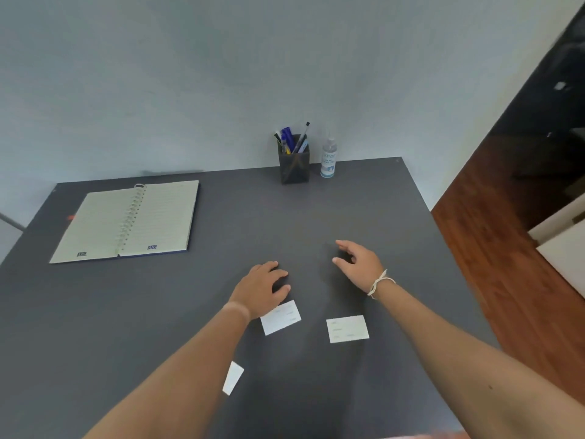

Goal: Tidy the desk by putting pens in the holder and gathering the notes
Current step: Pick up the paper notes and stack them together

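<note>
A dark square pen holder (pixel 294 167) stands at the far edge of the grey desk (pixel 237 223), with several pens (pixel 292 139) upright in it. Three small white notes lie near me: one (pixel 281 317) just under my left wrist, one (pixel 347 328) to its right, and a third (pixel 233 378) partly hidden by my left forearm. My left hand (pixel 262 288) hovers palm down over the desk just beyond the first note, fingers loosely curled and holding nothing. My right hand (pixel 361 263) hangs further right with fingers apart, empty.
An open spiral notebook (pixel 129 221) lies at the far left of the desk. A clear sanitizer bottle (pixel 328 158) stands right of the holder. The desk's right edge drops to a wooden floor (pixel 493 242). A wall rises directly behind the desk.
</note>
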{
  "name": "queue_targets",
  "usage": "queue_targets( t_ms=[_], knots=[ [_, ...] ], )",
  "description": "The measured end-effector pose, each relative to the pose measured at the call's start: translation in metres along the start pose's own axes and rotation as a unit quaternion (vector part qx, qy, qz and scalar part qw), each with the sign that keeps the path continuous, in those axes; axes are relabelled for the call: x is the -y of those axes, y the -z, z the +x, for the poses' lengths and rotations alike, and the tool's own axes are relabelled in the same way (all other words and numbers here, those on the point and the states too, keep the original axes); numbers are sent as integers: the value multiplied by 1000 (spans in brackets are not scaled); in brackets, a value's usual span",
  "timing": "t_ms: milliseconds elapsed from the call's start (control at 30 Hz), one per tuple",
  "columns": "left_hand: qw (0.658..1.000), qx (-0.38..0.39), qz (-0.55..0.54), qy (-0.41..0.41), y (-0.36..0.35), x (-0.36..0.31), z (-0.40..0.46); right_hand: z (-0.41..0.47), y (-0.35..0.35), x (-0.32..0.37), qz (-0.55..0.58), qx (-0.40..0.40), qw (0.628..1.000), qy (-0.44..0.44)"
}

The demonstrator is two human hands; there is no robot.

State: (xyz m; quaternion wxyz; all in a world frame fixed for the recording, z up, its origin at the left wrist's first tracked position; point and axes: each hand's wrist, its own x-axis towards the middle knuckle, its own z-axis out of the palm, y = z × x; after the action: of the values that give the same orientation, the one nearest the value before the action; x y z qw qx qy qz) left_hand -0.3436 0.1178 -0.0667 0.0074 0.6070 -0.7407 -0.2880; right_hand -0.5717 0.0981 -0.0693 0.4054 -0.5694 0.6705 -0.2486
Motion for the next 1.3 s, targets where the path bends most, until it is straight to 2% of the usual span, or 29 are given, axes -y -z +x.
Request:
queue_targets(
  t_ms=[333,567,700,933,1200,1300],
  knots=[
    [997,-3,73,-25,-18,11,-48,-82,-24,-7,-108,21,993,-31],
    [999,-18,24,-17,-28,8,-60,-118,-29,-16,-223,48,972,-49],
    [1000,-17,-17,-3,-33,5,-60,-125,-34,-18,-258,29,964,-57],
    [996,-22,-75,54,-37,-2,-60,-118,-34,-21,-250,16,967,-44],
    [984,-23,-156,77,-39,-15,-63,-114,-25,-20,-247,44,968,3],
    [980,-25,-174,94,-37,-17,-66,-112,-20,-17,-210,53,976,4]
  ],
)
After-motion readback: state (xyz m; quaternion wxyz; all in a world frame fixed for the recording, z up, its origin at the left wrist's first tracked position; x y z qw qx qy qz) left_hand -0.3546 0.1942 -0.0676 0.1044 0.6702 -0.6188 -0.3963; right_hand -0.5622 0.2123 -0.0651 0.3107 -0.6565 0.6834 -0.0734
